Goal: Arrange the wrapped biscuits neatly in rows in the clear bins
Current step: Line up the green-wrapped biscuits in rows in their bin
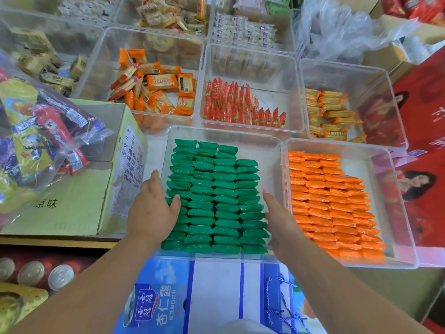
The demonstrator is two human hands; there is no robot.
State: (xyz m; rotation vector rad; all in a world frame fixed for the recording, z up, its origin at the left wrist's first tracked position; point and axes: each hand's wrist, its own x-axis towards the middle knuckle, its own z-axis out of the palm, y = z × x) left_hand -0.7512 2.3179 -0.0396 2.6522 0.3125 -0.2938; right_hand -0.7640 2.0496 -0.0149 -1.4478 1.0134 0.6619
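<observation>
Five clear square plastic bins close up: two near, three behind.
Green bin (269, 150), near left: glossy green packs (216, 201), pillow-shaped, in four tidy columns, the right one shortest.
Orange bin (375, 169), near right: orange packs (332, 208) in stepped rows against its left wall.
Behind, left to right: back-left bin (101, 68) with loose packs (159, 88) in a heap; middle bin (252, 68) with red packs (236, 104) stood on edge; back-right bin (349, 75) with yellow packs (330, 112) roughly stacked on its left side.
Cardboard box (72, 213) is left of the green bin, with a clear bag (41, 136) of snacks on it. Blue carton (216, 297) is below.
Left hand (154, 208) is flat with fingers straight, on the green stack's left edge. It may straddle the bin wall; hard to tell.
Right hand (281, 222) is flat, edge-on against the right column. Neither grips anything.
Three can tops (60, 277) bottom left.
</observation>
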